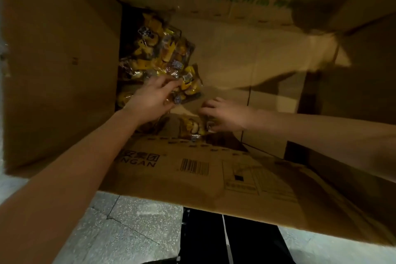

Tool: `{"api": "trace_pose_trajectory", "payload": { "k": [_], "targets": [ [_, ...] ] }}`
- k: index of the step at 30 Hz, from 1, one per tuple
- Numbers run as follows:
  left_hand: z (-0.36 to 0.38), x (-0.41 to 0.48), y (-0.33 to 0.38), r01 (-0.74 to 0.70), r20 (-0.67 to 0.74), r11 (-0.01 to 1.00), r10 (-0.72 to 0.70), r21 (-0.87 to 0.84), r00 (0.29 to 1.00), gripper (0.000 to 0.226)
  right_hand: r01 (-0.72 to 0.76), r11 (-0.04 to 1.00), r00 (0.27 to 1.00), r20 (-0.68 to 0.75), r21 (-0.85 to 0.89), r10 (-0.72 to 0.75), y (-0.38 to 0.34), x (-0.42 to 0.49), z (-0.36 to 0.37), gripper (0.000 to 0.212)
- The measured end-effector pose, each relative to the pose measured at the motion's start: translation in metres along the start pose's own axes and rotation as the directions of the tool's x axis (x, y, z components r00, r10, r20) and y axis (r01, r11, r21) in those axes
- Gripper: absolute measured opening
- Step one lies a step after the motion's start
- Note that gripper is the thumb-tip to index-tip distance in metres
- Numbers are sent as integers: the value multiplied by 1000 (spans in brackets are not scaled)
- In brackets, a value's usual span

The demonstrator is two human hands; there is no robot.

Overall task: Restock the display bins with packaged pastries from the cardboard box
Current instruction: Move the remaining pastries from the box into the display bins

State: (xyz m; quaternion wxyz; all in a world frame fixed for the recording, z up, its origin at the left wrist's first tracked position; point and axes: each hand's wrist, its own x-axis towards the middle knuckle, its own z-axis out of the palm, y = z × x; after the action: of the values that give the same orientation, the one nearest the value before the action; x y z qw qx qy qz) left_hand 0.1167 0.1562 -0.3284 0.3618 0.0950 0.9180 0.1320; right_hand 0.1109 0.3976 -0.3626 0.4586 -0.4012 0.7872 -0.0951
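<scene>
Inside the cardboard box (53, 70): packaged pastries (158, 53) in yellow and clear wrappers are heaped at the far left of the bottom.
Left grip (150, 98): it is closed on a packet (188, 85) at the near edge of the heap.
Right grip (222, 115): fingers are curled at a single packet (191, 129) lying near; a hold cannot be told.
Near flap (150, 182): a barcode (194, 167) is printed on it.
Floor (128, 231): speckled grey tiles are seen below the box.

Shop; barcoded carton (192, 178) of pastries (165, 53)
</scene>
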Motion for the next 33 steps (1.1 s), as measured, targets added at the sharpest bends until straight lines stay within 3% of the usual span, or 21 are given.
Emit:
{"api": "trace_pose_trajectory", "payload": {
  "k": [2, 6, 10, 15, 19, 25, 28, 30, 33],
  "targets": [
    [10, 6, -5, -5, 6, 998, 5, 60, 1000, 75, 14, 999, 1000, 5, -34, -13, 4, 10, 8, 71],
    [25, 12, -11, -11, -27, 994, 14, 108, 1000, 84, 31, 999, 992, -125, -34, -35, 3, 21, 25, 77],
    [31, 22, -9, 0, -55, 994, 6, 113, 998, 86, 47, 982, 974, -208, -181, -85, -5, 28, 47, 60],
    [35, 36, -10, 1, -76, 994, 7, 107, 997, 81, -99, 995, 936, -338, 14, 97, 11, 26, 32, 55],
    [32, 41, -7, 56, -120, 995, -46, 81, 992, 75, -148, 989, 929, -342, 2, 140, 32, 17, 17, 58],
    [40, 48, -4, 63, -112, 989, -48, 136, 992, 88, -30, 981, 915, -401, -193, -51, 38, 6, 36, 69],
    [43, 53, -3, 4, -112, 983, 17, 182, 994, 98, -4, 957, 910, -399, -290, -116, 40, 15, 55, 86],
    [45, 54, -4, -50, -113, 976, 76, 211, 991, 96, -24, 947, 911, -397, -319, -111, 38, 21, 61, 95],
    [43, 58, -10, -81, -150, 969, 118, 232, 982, 86, -32, 945, 888, -442, -325, -122, 36, 25, 60, 90]
  ]
}}
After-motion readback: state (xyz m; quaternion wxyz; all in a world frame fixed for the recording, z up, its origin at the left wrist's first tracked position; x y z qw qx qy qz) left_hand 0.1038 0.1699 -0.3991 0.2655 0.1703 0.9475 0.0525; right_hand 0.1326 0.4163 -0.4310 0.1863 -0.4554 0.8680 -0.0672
